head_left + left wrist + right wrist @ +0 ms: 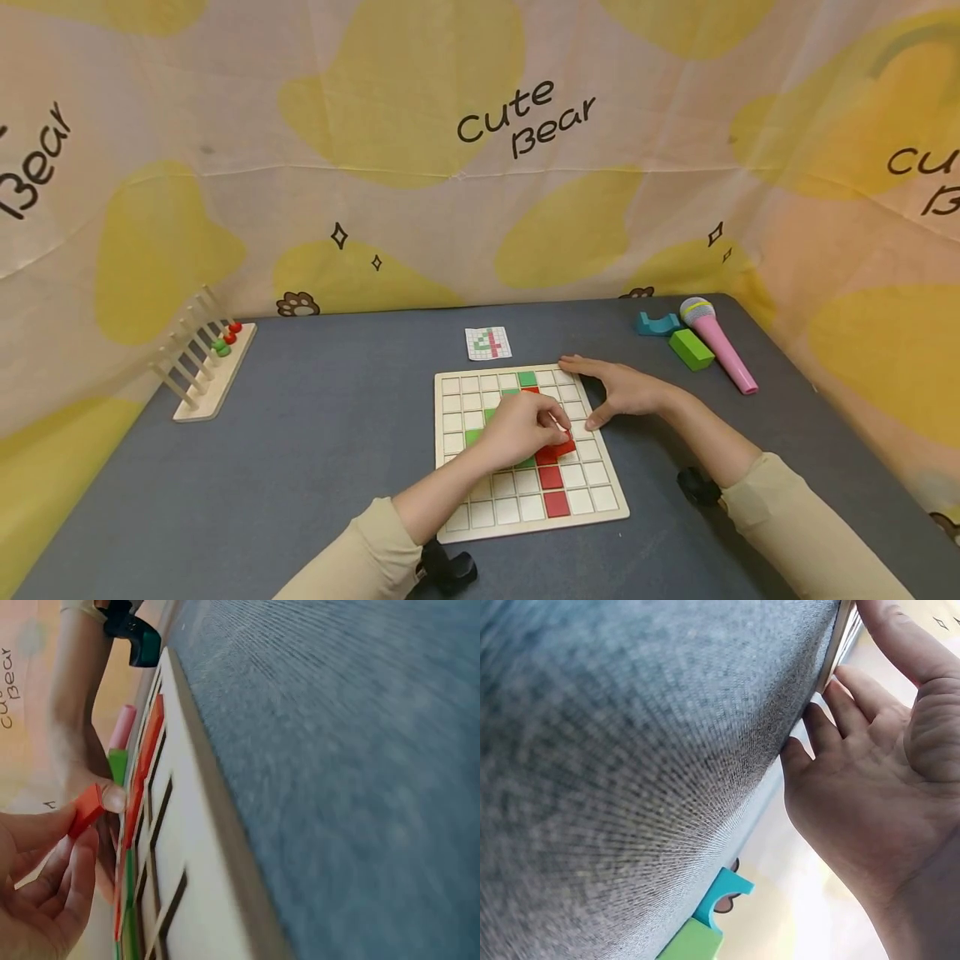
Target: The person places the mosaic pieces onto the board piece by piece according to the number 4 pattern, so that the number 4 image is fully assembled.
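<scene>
A square wooden grid board [506, 509] of white cells, some filled with red and green tiles, lies on the table. My left hand [519, 429] is above its middle, pinching a red tile [88, 811] between thumb and fingertips. In the left wrist view this tile is tilted, raised off the board. Below it a column of red tiles [551, 477] runs toward the near edge; part of the pattern is hidden behind my left hand. My right hand [628, 390] rests along the board's right edge, its fingers extended at the far corner and its thumb on the side.
Behind the board lies a small card [487, 343] printed with a green and red grid pattern. A peg rack [213, 392] with red and green beads stands at left. At the far right are a pink microphone [723, 350], a green block [691, 350] and a blue curved block [657, 325].
</scene>
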Demonstrator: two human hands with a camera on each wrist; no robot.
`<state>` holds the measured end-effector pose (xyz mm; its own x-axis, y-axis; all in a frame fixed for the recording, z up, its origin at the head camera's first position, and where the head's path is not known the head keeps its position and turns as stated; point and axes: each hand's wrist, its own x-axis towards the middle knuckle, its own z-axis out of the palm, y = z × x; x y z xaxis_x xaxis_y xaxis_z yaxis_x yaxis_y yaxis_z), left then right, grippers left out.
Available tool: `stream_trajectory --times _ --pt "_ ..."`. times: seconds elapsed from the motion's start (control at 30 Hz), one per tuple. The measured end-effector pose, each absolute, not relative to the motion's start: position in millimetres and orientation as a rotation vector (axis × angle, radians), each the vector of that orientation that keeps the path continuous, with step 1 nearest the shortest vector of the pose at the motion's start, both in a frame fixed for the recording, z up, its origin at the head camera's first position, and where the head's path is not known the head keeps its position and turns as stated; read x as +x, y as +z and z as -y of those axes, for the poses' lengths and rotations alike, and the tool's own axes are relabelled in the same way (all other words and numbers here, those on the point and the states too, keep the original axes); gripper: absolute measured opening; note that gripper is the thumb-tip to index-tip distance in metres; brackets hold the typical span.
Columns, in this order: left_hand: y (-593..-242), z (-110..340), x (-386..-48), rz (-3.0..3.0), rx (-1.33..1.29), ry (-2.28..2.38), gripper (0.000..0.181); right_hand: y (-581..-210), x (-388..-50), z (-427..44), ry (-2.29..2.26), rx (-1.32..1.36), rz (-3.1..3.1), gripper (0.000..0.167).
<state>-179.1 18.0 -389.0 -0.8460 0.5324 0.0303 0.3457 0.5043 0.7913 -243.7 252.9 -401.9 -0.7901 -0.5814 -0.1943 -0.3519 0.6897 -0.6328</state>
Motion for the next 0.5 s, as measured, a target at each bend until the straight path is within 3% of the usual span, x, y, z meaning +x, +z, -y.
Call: stream_trajectory --times 0.5 --pt "-400 -33 -176 -2.659 0.822 1.12 0.006 -402 -244 -252 -0.827 -0.753 -2.523 0.105"
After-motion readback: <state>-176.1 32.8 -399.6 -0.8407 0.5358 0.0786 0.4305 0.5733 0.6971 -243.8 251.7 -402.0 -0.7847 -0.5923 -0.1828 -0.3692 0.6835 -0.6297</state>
